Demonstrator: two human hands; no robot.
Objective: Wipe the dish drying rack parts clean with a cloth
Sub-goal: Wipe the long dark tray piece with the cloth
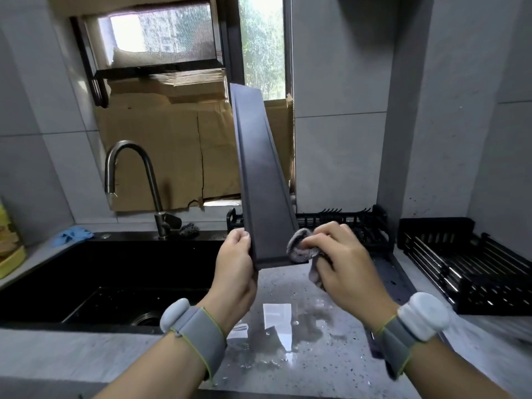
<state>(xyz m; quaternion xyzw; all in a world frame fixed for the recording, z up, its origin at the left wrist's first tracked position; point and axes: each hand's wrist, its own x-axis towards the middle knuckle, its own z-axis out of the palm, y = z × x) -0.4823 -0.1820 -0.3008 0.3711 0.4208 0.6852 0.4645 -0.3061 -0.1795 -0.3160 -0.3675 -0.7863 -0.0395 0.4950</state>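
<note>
Head view: the left hand point(237, 262) is gripping the lower left edge of a long dark drip tray point(263, 180), holding it nearly upright above the wet countertop point(288, 349), just right of the sink point(95, 277). The right hand point(342, 260) is bunching a grey cloth point(302, 247) in curled fingers and pressing it against the tray's lower right edge.

To wipe well, probably work the cloth in long strokes up the tray's length, following the raised rim where grime collects, then flip it for the back. The left grip should stay firm low down, since the tall tray could swing or tip.

Containers: the sink basin is looking wet and dark, with only the drain visible in it. The black rack frame point(359, 226) behind the hands is appearing empty, though partly hidden. The black wire basket point(466, 263) on the right is holding nothing I can see. A blue cloth point(73, 234) is lying by the faucet point(135, 182), and a scrubber point(188, 228) is sitting at the faucet base.
</note>
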